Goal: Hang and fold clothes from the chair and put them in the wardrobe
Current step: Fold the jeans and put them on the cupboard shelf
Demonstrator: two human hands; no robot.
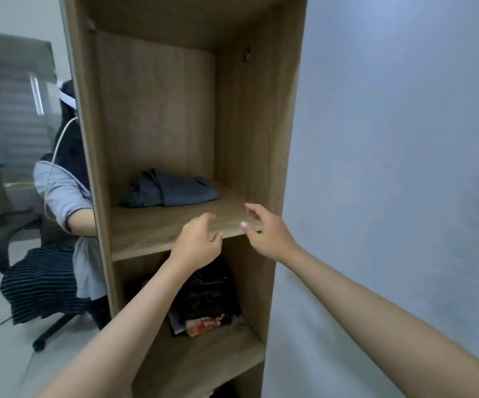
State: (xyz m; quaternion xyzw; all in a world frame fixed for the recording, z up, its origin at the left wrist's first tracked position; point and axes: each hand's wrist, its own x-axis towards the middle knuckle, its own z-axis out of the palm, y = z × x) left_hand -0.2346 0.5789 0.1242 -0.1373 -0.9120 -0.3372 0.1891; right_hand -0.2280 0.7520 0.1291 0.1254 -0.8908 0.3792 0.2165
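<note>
A folded dark grey garment [169, 189] lies at the back of the middle shelf [146, 239] of the open wooden wardrobe [272, 139]. My left hand [196, 242] hovers at the shelf's front edge with loosely curled fingers and holds nothing. My right hand [270, 234] is beside it at the shelf's right front corner, fingers relaxed and spread, also holding nothing. Both hands are a forearm's length in front of the garment. In the mirror on the left, a black striped garment [40, 282] drapes over an office chair [11, 239].
The lower shelf [204, 357] holds a dark bag [206, 291] and an orange-and-white item [204, 324]. A mirrored door [26, 168] stands left of the wardrobe and reflects a person and the chair. A blue-grey wall [404, 139] runs along the right.
</note>
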